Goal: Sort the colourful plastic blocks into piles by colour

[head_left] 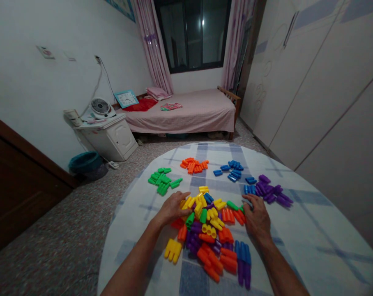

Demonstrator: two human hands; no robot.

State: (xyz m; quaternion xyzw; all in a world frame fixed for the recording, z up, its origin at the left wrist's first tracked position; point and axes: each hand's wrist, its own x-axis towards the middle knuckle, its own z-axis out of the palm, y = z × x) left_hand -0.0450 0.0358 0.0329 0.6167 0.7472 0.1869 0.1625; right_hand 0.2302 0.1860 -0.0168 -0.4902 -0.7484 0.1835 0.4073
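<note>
A mixed pile of plastic building blocks shaped like joined tubes lies in front of me. Yellow blocks [201, 200] top it, with orange blocks [209, 259], purple blocks [195, 238] and a few green ones among them. At the pile's left edge is my left hand [173, 206], its thumb and fingers apart around yellow blocks. My right hand [258, 218] rests at the right edge, fingers stretched forward and apart. Its thumb is beside a small green block [242, 208], partly hidden by the hand; whether they touch I cannot tell.
Beyond the pile lie single-colour groups: green blocks [162, 181], orange blocks [194, 165], blue blocks [235, 169] and purple blocks [269, 190]. They share a round table with a checked tablecloth [131, 246]. Farther off stand a bed [192, 113], a white cabinet [112, 137] and a wardrobe [312, 82].
</note>
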